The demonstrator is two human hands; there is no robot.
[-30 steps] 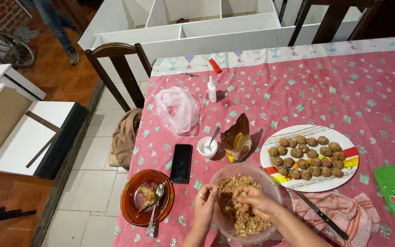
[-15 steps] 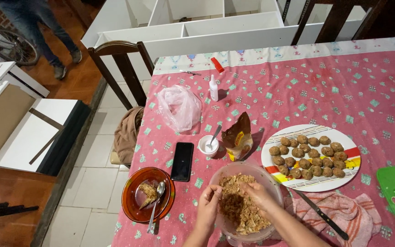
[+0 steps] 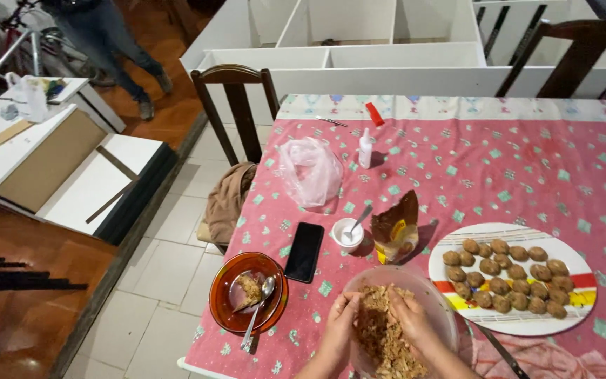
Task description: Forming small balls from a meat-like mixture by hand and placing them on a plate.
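Both hands are inside a clear round plastic bowl (image 3: 438,295) that stands at the near edge of the worktop (image 3: 527,161), which is covered with a pink patterned cloth. The bowl holds a brown crumbly mixture (image 3: 381,337). The left hand (image 3: 341,324) is curled, fingers bent into the mixture on its left side. The right hand (image 3: 409,319) is curled too, and its fingers press the mixture from the right. The two hands are close together, with a lump of mixture between them; they squeeze it and grip no tool.

Just to the right of the bowl lies a white oval plate with red and yellow stripes (image 3: 576,284), and on it are many small brown balls (image 3: 506,275) in rows. To the left of the bowl stands an orange glass dish (image 3: 229,309) with a little of the mixture and a metal spoon (image 3: 257,312) in it. Between the dish and the bowl lies a black phone (image 3: 304,251), flat on the cloth. Behind the bowl are a small white cup with a spoon (image 3: 347,233) and an open brown packet (image 3: 395,228), just beside each other. Farther back lie a crumpled clear plastic bag (image 3: 308,170) and a small white bottle (image 3: 365,149). A dark wooden chair (image 3: 236,105) stands at the left side of the worktop, with a brown cloth (image 3: 227,200) on its seat.
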